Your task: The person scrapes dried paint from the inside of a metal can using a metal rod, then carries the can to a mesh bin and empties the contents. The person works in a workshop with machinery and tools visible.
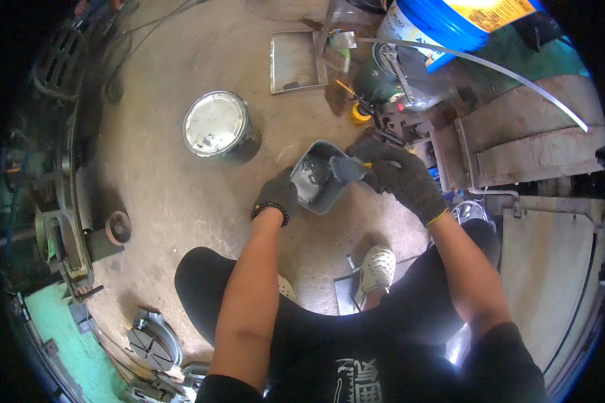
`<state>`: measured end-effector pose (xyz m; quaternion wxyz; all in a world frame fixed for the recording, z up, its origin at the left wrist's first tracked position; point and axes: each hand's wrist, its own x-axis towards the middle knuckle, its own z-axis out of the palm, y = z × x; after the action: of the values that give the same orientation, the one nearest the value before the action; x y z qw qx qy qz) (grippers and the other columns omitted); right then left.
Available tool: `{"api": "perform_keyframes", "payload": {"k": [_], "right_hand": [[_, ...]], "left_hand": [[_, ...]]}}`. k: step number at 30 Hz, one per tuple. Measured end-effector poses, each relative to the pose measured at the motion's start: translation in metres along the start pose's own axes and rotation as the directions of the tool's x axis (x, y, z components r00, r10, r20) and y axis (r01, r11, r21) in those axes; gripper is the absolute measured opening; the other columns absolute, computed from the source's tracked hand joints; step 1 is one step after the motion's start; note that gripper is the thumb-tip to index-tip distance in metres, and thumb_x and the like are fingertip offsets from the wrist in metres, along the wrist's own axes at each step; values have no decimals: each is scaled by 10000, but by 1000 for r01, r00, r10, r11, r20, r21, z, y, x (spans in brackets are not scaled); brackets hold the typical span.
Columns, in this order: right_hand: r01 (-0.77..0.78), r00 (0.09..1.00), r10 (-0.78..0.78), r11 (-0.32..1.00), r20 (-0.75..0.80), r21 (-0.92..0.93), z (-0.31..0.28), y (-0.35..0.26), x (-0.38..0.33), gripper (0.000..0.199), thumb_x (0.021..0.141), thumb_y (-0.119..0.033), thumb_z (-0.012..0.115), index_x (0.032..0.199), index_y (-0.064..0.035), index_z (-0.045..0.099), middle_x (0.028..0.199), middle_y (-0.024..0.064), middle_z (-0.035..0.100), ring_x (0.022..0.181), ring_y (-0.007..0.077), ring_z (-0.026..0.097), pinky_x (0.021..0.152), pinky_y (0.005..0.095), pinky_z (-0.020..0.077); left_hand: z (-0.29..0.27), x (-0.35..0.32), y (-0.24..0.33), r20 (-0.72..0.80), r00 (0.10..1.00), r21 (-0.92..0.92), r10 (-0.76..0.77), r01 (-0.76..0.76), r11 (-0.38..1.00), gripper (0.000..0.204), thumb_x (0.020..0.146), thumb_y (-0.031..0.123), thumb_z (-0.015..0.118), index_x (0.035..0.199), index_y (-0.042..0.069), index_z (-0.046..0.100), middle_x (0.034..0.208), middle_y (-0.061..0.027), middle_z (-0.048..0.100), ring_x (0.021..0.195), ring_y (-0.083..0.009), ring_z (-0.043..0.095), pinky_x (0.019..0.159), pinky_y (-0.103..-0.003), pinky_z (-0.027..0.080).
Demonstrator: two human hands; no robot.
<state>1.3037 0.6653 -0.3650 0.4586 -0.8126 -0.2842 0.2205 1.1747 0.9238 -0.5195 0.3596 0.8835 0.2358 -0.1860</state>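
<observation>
Both my hands wear dark knit gloves. My left hand (276, 191) grips the left wall of a small grey open-topped container (327, 199), which is tilted above the floor. Pale grey stuff, like paint, shows inside it. My right hand (405, 183) is closed on a brush with a bit of yellow at its handle. The brush's grey bristles (345, 169) lie over the container's right rim, pointing left into it. Most of the handle is hidden in the right glove.
A lidded metal can (215, 123) stands on the floor ahead to the left. Farther off lies a shallow metal tray (294, 62). A blue bucket (440, 30), wrench (398, 70) and curved strip (517, 75) crowd the far right. Metal machinery (528, 151) flanks my right; a round slotted plate (150, 348) lies near left.
</observation>
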Motion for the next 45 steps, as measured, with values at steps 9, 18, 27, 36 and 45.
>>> {"api": "perform_keyframes", "payload": {"k": [9, 18, 27, 36, 45], "right_hand": [[186, 969, -218, 954, -117, -235, 36, 30, 11, 266, 821, -68, 766, 1077, -61, 695, 1009, 102, 652, 926, 283, 624, 787, 385, 499], [236, 971, -233, 914, 50, -330, 76, 18, 1, 293, 928, -221, 735, 1185, -81, 716, 993, 159, 681, 913, 343, 647, 785, 427, 508], [176, 983, -158, 957, 96, -232, 87, -32, -11, 315, 948, -196, 714, 1236, -68, 703, 1118, 176, 730, 1059, 337, 706, 910, 410, 564], [184, 983, -179, 907, 48, -380, 91, 16, -8, 248, 961, -206, 710, 1181, -91, 711, 992, 195, 728, 897, 360, 720, 787, 427, 570], [83, 995, -98, 893, -10, -442, 97, 17, -13, 308, 996, -323, 634, 1239, -156, 722, 1089, 147, 753, 979, 378, 718, 829, 482, 572]], "left_hand": [[1, 6, -7, 19, 997, 0, -81, 81, 997, 434, 993, 282, 521, 1406, 172, 596, 1394, -179, 636, 1299, -395, 593, 1061, -482, 480], [-2, 4, -13, 10, 1000, 31, -17, 17, 999, 511, 948, 373, 630, 1405, 149, 580, 1364, -199, 649, 1263, -402, 617, 1041, -477, 501], [9, 12, -12, -55, 995, 85, -82, 87, 993, 473, 996, 366, 528, 1408, 142, 586, 1416, -185, 615, 1297, -414, 582, 1061, -499, 487], [15, 13, -30, -165, 986, -81, 32, -46, 996, 405, 1027, 307, 450, 1372, 173, 615, 1346, -179, 653, 1259, -408, 604, 1055, -505, 487], [22, 6, -12, -166, 984, -7, 60, -62, 998, 431, 1035, 328, 447, 1430, 216, 576, 1359, -183, 645, 1229, -428, 618, 1053, -502, 488]]}}
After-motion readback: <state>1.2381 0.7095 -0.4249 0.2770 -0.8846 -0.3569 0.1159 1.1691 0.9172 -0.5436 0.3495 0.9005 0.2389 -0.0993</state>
